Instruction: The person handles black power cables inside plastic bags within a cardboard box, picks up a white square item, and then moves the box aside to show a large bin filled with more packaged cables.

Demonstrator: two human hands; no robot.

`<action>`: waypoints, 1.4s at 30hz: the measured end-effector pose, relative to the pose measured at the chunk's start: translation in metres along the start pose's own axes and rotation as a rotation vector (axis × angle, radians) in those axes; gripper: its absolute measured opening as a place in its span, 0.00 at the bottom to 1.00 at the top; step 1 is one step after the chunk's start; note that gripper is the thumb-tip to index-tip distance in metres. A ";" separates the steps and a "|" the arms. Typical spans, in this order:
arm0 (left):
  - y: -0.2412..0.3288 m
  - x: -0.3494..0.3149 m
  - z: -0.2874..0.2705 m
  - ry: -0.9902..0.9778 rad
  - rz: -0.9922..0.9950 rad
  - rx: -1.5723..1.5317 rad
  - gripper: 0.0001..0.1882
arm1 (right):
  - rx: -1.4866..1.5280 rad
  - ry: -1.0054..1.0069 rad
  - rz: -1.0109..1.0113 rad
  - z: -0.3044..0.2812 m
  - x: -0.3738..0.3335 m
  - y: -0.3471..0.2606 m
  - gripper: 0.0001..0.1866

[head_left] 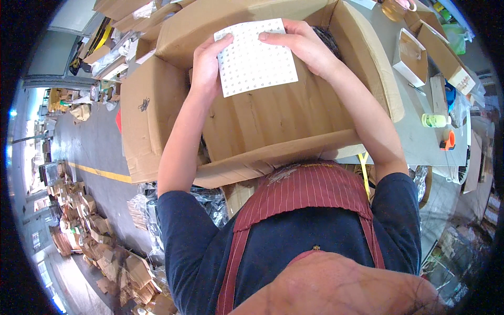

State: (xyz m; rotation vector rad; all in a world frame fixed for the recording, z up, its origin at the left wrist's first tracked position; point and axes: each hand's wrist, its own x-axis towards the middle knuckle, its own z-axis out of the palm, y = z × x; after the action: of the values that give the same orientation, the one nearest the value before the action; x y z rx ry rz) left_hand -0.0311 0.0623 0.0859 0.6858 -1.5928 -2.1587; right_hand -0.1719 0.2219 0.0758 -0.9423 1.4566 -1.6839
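Head view, looking down: both bare hands are up over a big cardboard box [142,113], flaps open, pinching one white sheet [257,63] between them. Left hand [206,62] grips the sheet's left edge near the upper corner, thumb on the face, the other fingers mostly out of sight. Right hand [300,44] reaches over the upper right part, thumb pressed flat on the face; its fingers go behind, so their exact hold cannot be told. Sheet is roughly square, slightly tilted, covered in rows of small grey marks, and sits above the far part of the box. Inside the box, a dark bundle [327,39] shows in the far right corner, just beyond the right wrist; kind unclear. To the right, a grey table [420,149] carries a white open carton [409,60], a yellow-green bottle [435,121] and, near the bottle, an orange ring-shaped thing [447,140]. Wearer has a dark red striped apron [310,191] over a navy shirt [194,226]. Left side: grey floor [94,142] with a yellow line [100,172], heaped cardboard [105,241] beyond.
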 end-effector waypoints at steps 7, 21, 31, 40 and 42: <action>0.002 -0.004 0.003 -0.100 0.031 -0.051 0.21 | 0.030 0.062 0.043 0.001 -0.001 -0.004 0.25; -0.021 0.010 0.000 0.022 0.118 0.255 0.21 | 0.391 0.243 -0.251 -0.019 0.005 -0.003 0.15; -0.059 0.005 0.015 -0.094 0.239 0.437 0.24 | 0.428 0.246 -0.395 -0.013 0.004 -0.012 0.18; -0.117 0.018 0.095 -0.698 0.833 1.112 0.33 | 0.231 0.273 -0.415 -0.004 -0.004 -0.017 0.17; -0.137 0.015 0.126 -0.620 0.875 1.070 0.36 | 0.227 0.279 -0.442 -0.004 -0.003 -0.015 0.17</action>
State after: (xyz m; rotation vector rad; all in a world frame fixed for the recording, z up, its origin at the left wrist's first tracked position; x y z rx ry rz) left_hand -0.1179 0.1912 -0.0170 -0.4937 -2.6580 -0.7922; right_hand -0.1749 0.2284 0.0904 -0.9801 1.2477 -2.3290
